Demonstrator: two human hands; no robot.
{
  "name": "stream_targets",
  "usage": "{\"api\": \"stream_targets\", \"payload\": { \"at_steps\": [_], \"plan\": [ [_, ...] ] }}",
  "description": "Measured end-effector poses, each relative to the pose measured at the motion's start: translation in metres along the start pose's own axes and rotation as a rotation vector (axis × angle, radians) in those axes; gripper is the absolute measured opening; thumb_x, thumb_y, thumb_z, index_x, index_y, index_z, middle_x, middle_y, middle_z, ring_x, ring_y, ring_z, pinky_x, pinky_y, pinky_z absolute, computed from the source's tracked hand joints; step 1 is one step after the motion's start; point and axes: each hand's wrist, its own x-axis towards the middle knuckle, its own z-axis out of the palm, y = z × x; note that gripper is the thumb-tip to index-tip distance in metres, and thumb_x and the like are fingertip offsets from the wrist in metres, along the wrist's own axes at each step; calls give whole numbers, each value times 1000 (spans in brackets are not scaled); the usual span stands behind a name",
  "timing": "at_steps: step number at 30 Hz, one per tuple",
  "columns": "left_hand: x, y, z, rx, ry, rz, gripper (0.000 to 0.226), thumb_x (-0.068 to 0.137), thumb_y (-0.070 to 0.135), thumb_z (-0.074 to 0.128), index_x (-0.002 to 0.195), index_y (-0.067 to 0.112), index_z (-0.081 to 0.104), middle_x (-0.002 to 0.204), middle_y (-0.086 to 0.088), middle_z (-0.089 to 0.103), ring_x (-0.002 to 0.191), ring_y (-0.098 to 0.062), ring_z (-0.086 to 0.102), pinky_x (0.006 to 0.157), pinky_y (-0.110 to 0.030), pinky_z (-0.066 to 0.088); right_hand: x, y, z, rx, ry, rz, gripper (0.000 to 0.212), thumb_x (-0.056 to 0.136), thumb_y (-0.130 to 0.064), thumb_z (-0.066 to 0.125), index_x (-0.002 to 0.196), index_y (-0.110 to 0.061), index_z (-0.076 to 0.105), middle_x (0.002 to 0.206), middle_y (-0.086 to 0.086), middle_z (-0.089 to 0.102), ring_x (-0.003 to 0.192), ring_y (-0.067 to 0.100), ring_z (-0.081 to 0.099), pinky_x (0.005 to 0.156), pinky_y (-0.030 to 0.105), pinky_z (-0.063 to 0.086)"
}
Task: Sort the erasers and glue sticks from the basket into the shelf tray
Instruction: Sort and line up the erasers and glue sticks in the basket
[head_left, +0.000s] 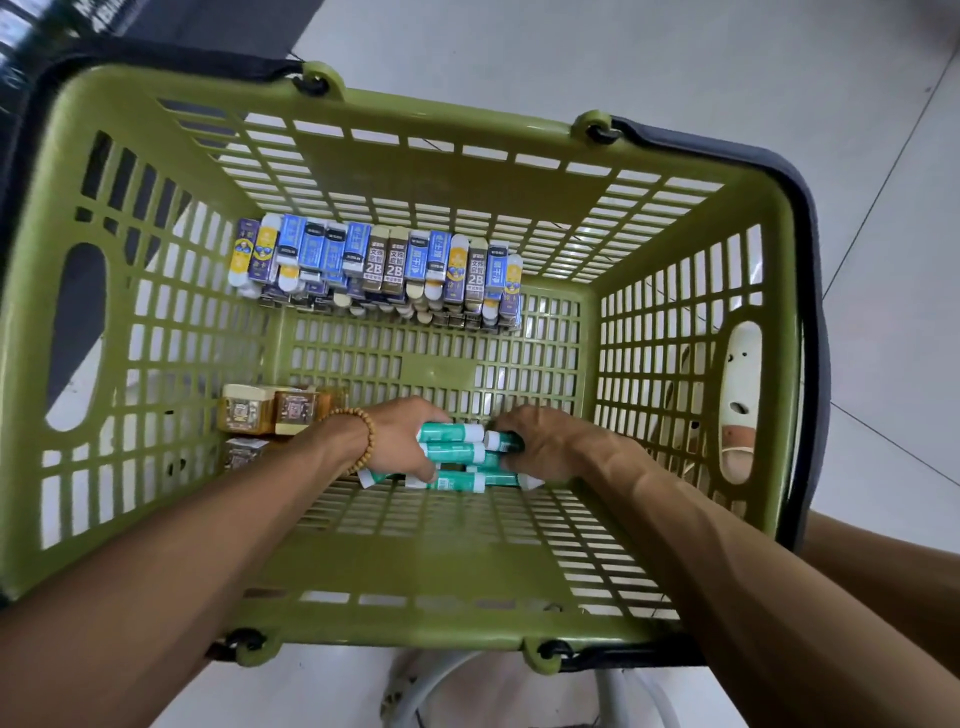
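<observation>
A green slatted basket (436, 618) fills the view from above. Against its far wall lies a stacked row of several erasers (374, 265) in blue, yellow and grey sleeves. Near the middle of the basket floor lies a bundle of several teal glue sticks (452, 452) with white caps. My left hand (395, 441), a bead bracelet on its wrist, grips the bundle from the left. My right hand (550, 441) grips the bundle's right end, fingers curled over the caps. The shelf tray is out of sight.
Small amber boxes (270, 410) sit by the basket's left wall, next to my left wrist. Black handles (810, 332) hang down outside the rim. Pale floor tiles (675, 62) surround the basket, and a sandalled foot (737, 415) shows through the right wall.
</observation>
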Motion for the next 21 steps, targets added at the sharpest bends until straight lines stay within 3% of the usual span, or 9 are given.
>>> {"api": "stream_targets", "payload": {
  "at_steps": [4,6,9,11,14,16,19,21],
  "plan": [
    [-4,1,-4,-132,24,-27,45,82,6,73,122,17,57,86,-5,62,54,-10,50,40,-19,39,-1,1,3,-19,30,22,24,96,-19,61,120,-20,58,112,-1,62,95,13,57,78,23,43],
    [-8,1,-8,-220,56,-35,60,81,4,72,135,18,50,88,-7,63,55,-12,51,43,-21,42,0,2,2,-21,35,24,24,96,-18,60,120,-19,58,114,0,63,97,14,58,81,25,44],
    [-17,0,-18,-334,147,-19,61,77,4,75,132,19,53,93,-7,64,62,-14,57,49,-24,50,3,-2,5,-14,5,3,29,93,-21,65,121,-22,60,113,-2,66,101,16,62,85,28,49],
    [-24,-2,-24,-422,222,-9,53,73,4,77,119,22,58,94,-7,65,70,-17,63,59,-28,56,5,-6,8,-58,-4,4,36,90,-24,68,125,-24,60,115,-3,66,106,18,62,93,31,50],
    [-37,-9,-27,-579,346,-12,50,70,3,79,113,20,61,100,-11,67,93,-30,67,84,-46,57,6,-10,9,-61,0,0,38,90,-23,69,127,-22,61,118,-2,66,109,18,61,98,33,50],
    [-48,-14,-26,-677,423,-12,56,66,5,81,118,16,62,98,-8,69,92,-28,66,88,-45,55,6,-11,6,-26,6,3,31,93,-22,66,123,-19,61,116,0,66,107,18,61,95,33,51],
    [-67,-15,-23,-759,518,-5,62,49,18,79,110,20,66,93,-2,70,88,-22,65,87,-41,53,8,-16,-3,12,77,-32,20,95,-23,61,113,-14,58,102,2,62,96,21,59,75,28,46],
    [-80,-16,-22,-801,559,5,58,50,17,78,107,19,66,91,-1,70,87,-21,65,85,-37,52,10,-25,-6,12,94,-77,15,95,-21,60,107,-12,57,96,2,60,91,22,58,66,27,41]
  ]
}}
